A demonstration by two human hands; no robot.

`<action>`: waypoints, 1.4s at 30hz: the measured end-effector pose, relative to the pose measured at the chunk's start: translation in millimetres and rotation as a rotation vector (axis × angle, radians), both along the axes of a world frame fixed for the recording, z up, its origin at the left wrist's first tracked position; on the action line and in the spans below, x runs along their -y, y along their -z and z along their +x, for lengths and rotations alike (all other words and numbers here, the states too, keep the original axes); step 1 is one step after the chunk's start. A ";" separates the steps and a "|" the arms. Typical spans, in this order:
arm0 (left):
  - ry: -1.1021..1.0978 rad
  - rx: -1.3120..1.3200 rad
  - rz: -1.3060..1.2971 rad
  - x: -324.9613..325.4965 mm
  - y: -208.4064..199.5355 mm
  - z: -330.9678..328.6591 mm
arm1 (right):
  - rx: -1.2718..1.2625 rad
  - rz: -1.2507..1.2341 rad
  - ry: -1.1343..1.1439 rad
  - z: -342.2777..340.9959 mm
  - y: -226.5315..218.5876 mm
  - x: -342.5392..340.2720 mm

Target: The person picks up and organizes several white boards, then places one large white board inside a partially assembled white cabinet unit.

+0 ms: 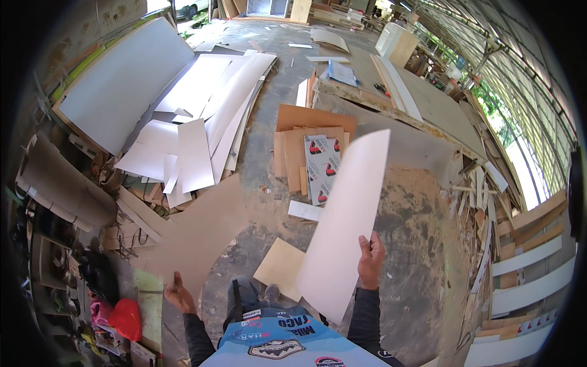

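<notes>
With my right hand [370, 260] I am holding a long white sheet [343, 223] by its right-hand edge, the thumb pressing on the near face and the rest of the hand wrapping around that edge. The sheet is bowing gently, its bulk extending to the left of the hand, its far end reaching up past my grip and its near corner hanging beside my forearm. My left hand [179, 295] is resting at the lower left edge of a broad brown sheet [205, 235], which is spreading forward and to the right of my fingers; I cannot tell whether they are closing on it or only touching. Between the two sheets, a square plywood piece [280, 263] is lying on the concrete floor [244, 260] just ahead of my shoes, one corner disappearing behind the white sheet. Farther ahead, a patterned grey panel [322, 162] is leaning against a stack of brown boards [287, 116], and a short white strip [304, 211] is lying near its foot. Beyond, to the right, a big low table [434, 98] is carrying a blue folder [342, 72], while a loose pile of glossy white sheets [195, 147] is spreading ahead on the left. A red bag [126, 319] is sitting near my left hand, on its left.
</notes>
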State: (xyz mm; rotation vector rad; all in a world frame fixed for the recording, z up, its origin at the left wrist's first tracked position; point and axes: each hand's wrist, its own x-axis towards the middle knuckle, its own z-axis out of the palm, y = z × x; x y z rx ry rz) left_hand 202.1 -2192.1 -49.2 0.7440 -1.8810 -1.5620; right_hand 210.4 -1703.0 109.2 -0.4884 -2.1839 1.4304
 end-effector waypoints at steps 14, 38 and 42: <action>-0.226 0.046 0.089 -25.8 23.1 -339.3 | 0.036 0.489 -0.240 -436.6 2.2 51.3; -0.105 -0.003 0.248 -183.4 -29.7 -1072.0 | -0.090 0.140 -0.203 -1113.2 6.5 -83.9; 0.000 0.028 0.345 -204.5 -26.0 -1175.0 | -0.192 0.055 -0.140 -1226.5 0.8 -121.2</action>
